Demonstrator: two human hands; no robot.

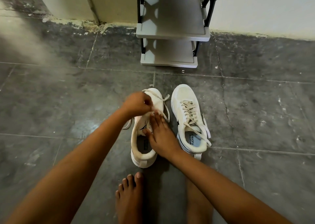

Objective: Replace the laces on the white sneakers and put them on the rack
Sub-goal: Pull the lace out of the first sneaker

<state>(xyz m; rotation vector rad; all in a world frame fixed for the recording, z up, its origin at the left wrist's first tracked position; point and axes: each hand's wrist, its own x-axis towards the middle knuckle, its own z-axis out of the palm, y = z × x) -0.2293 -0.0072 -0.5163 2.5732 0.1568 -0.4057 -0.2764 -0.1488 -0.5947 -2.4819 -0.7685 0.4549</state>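
**Lace work on the near sneaker**

Bare foot (pixel 129 198) lies nearest, toes toward the left sneaker (pixel 144 148); that shoe runs lengthwise away from the person, toe toward the rack (pixel 172 34), heel opening near; white, cream-lined, its lace (pixel 166 107) loose; left hand (pixel 138 102) pinches the lace above the toe end; right hand (pixel 162 135) rests with straight fingers on the tongue; right sneaker (pixel 187 118) stands just beside, parallel, fully laced, on the grey tiled floor (pixel 68 104).
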